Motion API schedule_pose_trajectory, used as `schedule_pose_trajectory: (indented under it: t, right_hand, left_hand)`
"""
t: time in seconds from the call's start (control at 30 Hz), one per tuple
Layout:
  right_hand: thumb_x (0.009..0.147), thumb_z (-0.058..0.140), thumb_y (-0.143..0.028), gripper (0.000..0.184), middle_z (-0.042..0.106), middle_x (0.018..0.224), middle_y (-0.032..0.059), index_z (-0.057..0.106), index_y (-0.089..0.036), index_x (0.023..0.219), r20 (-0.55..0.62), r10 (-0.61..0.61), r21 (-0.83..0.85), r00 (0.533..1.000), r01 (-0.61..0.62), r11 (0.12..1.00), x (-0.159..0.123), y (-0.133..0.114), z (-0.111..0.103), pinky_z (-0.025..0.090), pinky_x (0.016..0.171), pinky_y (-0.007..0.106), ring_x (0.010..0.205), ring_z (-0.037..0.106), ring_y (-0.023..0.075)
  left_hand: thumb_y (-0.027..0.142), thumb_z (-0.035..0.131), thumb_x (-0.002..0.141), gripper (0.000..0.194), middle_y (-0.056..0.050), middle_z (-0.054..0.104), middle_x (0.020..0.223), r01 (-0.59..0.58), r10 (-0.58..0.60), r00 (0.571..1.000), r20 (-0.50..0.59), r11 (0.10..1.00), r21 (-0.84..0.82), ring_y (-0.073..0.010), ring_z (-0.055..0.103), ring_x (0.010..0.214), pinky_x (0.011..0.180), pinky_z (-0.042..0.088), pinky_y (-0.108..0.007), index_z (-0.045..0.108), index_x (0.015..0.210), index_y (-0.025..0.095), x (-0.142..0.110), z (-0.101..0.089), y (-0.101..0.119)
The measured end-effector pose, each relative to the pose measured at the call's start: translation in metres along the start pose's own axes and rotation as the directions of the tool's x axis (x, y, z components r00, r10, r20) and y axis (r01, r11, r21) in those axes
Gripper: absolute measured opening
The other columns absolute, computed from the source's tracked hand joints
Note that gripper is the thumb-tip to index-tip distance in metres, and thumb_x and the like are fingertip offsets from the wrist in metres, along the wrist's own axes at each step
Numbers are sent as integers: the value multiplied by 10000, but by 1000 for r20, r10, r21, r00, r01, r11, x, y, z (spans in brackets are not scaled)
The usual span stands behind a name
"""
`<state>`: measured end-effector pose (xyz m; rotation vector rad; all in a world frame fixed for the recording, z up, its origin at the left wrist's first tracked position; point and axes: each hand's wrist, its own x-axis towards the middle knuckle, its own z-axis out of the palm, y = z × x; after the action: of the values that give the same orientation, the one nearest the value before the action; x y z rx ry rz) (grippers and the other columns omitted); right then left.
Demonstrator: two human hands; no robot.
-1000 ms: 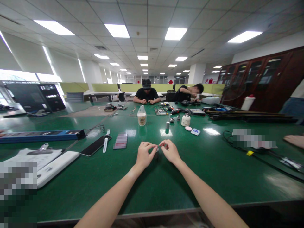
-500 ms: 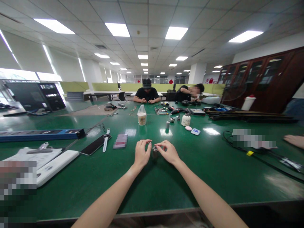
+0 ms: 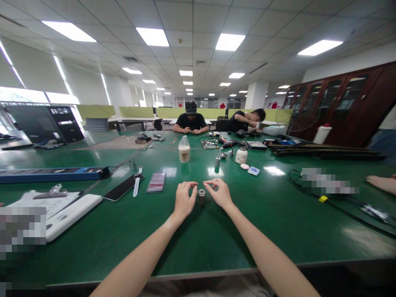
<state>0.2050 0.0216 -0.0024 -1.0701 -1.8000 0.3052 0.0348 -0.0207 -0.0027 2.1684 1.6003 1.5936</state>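
A small dark metal cylinder (image 3: pixel 202 197) with a ringed, shiny top stands upright on the green table (image 3: pixel 247 251). My left hand (image 3: pixel 186 198) is just left of it, fingers curved and thumb apart from them, holding nothing. On the other side, my right hand (image 3: pixel 220 193) hovers with its fingers and thumb parted beside the cylinder's top. Both hands appear clear of the metal. Farther up the table a similar grey metal cylinder (image 3: pixel 218 162) stands near a small dark part (image 3: pixel 223 155).
A bagged cup (image 3: pixel 184 152), white jar (image 3: pixel 241 156) and blue-white case (image 3: pixel 253 170) stand ahead. Left lie a phone (image 3: pixel 121 189), white watch (image 3: pixel 137 181) and power strip (image 3: pixel 52 175). Black cables (image 3: pixel 337 210) and another person's hand (image 3: pixel 380 182) are right. Two people sit opposite.
My right hand's fingers have come off the top of the metal cylinder and moved slightly up and away. The cylinder's top is now uncovered. My left hand stays nearly in place.
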Motion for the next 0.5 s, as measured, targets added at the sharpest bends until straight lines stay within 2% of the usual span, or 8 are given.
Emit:
schedule_pose_trajectory:
  t: [0.13, 0.27, 0.4, 0.5]
  right_hand:
    - [793, 636, -407, 156, 617, 947, 50, 754, -324, 852, 3, 106, -223, 994, -102, 970, 1, 29, 1, 398, 859, 387, 932, 538, 205]
    - [775, 660, -405, 128, 626, 1010, 70, 759, -340, 827, 43, 157, -310, 987, -136, 941, -2, 45, 5, 346, 914, 462, 1020, 504, 242]
    - [789, 639, -417, 164, 647, 1001, 70, 757, -312, 832, 27, 153, -257, 988, -141, 956, -1, 43, 6, 367, 915, 464, 999, 531, 237]
    - [820, 598, -413, 206, 661, 969, 53, 744, -280, 877, 17, 111, -97, 994, -109, 989, 0, 32, 5, 422, 894, 402, 949, 574, 201]
  left_hand:
    - [258, 480, 898, 173, -44, 643, 929, 4, -4, 1000, 3, 1000, 6, -206, 545, 928, 857, 435, -355, 631, 969, 210, 0, 0, 1]
    - [250, 481, 895, 168, -43, 641, 921, 6, -6, 1000, 9, 1000, 3, -204, 545, 920, 850, 435, -353, 629, 962, 209, 0, 0, 0]
    - [247, 487, 892, 157, -40, 643, 902, 6, -6, 1000, 19, 1000, 10, -201, 548, 899, 839, 437, -353, 629, 950, 210, 0, 0, -1]
    - [243, 486, 891, 159, -40, 644, 895, 6, -6, 1000, 17, 1000, 17, -203, 550, 898, 839, 436, -356, 630, 949, 210, 0, 0, -1]
